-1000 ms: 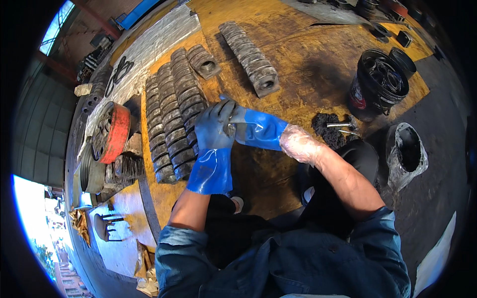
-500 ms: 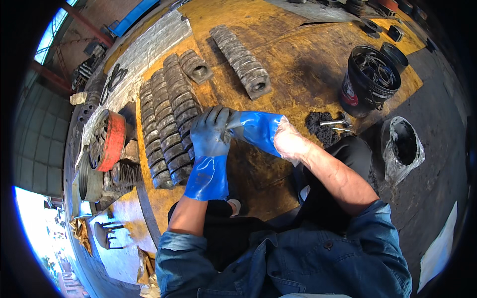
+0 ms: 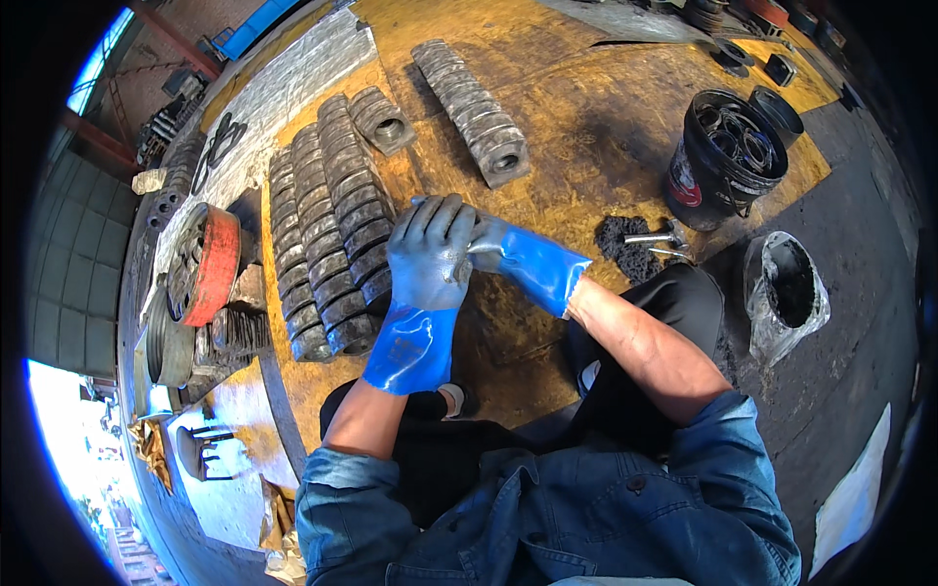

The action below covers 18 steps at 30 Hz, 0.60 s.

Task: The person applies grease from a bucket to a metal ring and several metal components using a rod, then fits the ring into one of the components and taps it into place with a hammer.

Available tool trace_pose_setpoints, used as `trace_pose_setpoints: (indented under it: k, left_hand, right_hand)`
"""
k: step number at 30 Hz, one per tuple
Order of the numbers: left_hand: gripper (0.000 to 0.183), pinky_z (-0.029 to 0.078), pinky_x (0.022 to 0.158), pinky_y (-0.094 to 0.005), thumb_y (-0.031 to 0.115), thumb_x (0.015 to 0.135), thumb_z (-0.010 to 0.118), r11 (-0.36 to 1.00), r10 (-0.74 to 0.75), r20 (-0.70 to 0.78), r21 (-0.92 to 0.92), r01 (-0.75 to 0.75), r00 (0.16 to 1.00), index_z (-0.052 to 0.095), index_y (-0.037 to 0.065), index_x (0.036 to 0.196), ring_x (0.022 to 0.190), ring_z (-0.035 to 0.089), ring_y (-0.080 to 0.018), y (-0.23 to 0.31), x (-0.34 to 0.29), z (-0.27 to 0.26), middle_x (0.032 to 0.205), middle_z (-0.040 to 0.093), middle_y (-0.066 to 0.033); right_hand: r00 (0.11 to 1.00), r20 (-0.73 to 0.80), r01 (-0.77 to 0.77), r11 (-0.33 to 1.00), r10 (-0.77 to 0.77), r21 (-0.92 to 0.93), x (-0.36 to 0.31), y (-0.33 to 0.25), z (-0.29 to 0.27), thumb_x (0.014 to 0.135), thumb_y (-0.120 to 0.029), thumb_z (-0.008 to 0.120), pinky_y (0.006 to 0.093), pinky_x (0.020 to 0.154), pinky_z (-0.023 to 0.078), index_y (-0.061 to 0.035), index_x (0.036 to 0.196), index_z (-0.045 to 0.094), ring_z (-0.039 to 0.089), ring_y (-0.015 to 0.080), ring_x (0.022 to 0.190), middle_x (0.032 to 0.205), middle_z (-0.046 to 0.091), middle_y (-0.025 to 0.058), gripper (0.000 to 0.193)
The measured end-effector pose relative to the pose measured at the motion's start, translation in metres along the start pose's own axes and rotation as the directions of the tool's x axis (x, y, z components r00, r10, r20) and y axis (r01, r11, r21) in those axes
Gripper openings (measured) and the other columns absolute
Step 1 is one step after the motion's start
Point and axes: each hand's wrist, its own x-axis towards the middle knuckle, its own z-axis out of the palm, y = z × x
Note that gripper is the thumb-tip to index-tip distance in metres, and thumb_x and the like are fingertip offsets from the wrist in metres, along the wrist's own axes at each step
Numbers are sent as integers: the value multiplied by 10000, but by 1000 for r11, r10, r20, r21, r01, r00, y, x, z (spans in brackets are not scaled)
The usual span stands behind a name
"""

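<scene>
Gloved left hand [image 3: 430,256] clasps gloved right hand [image 3: 493,246].

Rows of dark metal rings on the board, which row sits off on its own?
The far row, angled toward the top right. A bare strip of yellow board separates it from the packed rows beside the left hand.

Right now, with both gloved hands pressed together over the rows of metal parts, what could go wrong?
1. The left hand covers the right hand; whatever they hold is hidden, and greasy-looking gloves might let it slip.
2. The hands work just beside the rows of ribbed metal parts, so a slip might bump them or pinch a finger.
3. Loose bolts on dark debris lie near the knee and could scatter.
</scene>
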Motion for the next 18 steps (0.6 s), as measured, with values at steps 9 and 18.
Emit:
trace_pose_setpoints:
  k: [9,18]
  left_hand:
    - [689,482,1003,-375,306,850,781,387,-587,49,-860,334,808,478,-13,1380,1255,527,-268,-52,-18,2,1392,518,-179]
    - [732,504,954,-413,559,925,588,-307,-348,509,-855,418,787,497,-47,1326,1141,617,-311,-48,-28,-3,1306,582,-234]
  right_hand:
    - [955,275,-90,782,-107,617,57,3,9,942,-262,650,406,1097,408,-80,1522,279,547,216,1248,1345,569,101,712]
    - [990,137,22,898,43,-439,30,-26,36,982,-243,587,329,1062,434,-55,1424,417,552,187,1221,1337,567,112,510]
